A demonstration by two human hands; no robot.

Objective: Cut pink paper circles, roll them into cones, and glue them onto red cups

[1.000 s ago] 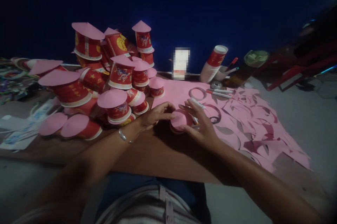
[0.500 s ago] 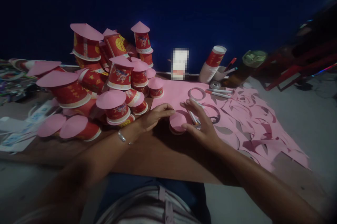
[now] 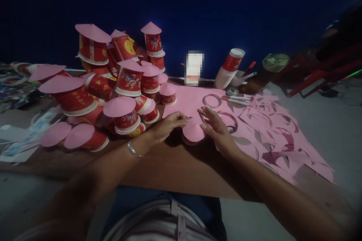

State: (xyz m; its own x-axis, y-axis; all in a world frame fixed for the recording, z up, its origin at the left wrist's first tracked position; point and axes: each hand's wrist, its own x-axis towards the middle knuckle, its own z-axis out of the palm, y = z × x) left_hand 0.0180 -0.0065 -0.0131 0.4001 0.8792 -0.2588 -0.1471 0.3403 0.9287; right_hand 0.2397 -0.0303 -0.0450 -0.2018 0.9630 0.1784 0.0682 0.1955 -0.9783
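A pink paper cone (image 3: 194,131) sits like a roof on top of a paper cup (image 3: 190,143) in front of me; little of the cup shows beneath it. At the cone's upper left is my left hand (image 3: 171,123), with thumb and forefinger pressed together. A small dark bit shows near those fingertips, too small to name. To the right of the cone I hold my right hand (image 3: 218,131) with fingers apart, its thumb close by the cone's edge. Whether that thumb touches the paper I cannot tell.
Several red cups with pink cone tops (image 3: 128,82) are piled at the left. Pink paper scraps (image 3: 278,128) cover the right side, with tape rolls (image 3: 212,100) and pens (image 3: 236,100) nearby. A cup stack (image 3: 230,68) and a jar (image 3: 273,69) stand behind.
My left fingertips have shifted slightly right above the cone. My right thumb has moved up and right from the cone's side, and more of the cone now shows.
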